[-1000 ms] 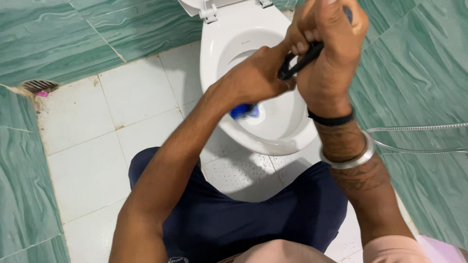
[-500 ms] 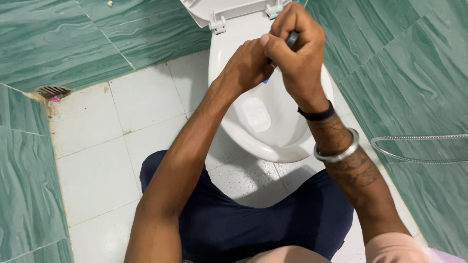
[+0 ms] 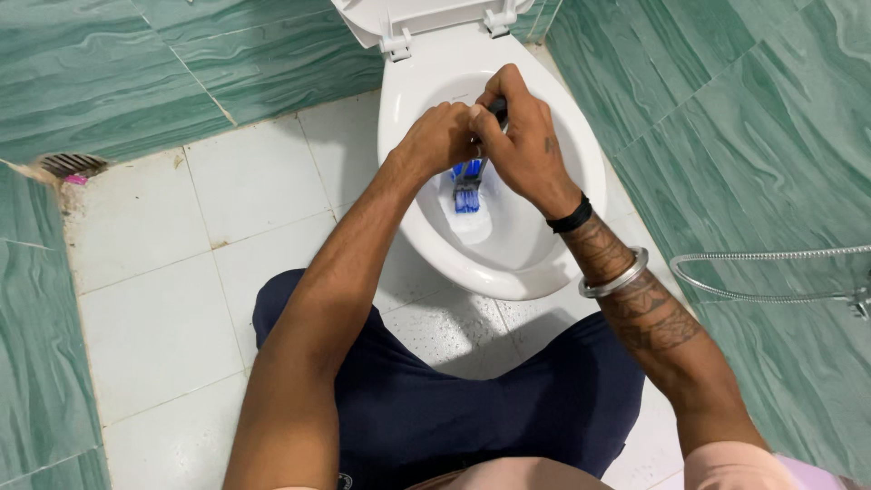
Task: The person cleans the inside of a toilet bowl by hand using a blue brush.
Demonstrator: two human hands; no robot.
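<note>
Head view: both hands wrap the dark handle, left hand (image 3: 440, 138) and right hand (image 3: 517, 145) closed tight, blue toilet brush (image 3: 467, 186) down in the white toilet bowl (image 3: 581, 163) at upper centre. Scrubbing's mid-flow (basin looks clean, rim seemingly unreached).

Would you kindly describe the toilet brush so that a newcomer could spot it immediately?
Find the white ceramic toilet bowl against the green marbled wall tiles. Inside it, under the left hand and right hand clasped over a dark handle, sits the blue-bristled brush head, the only vivid blue thing there.
</note>
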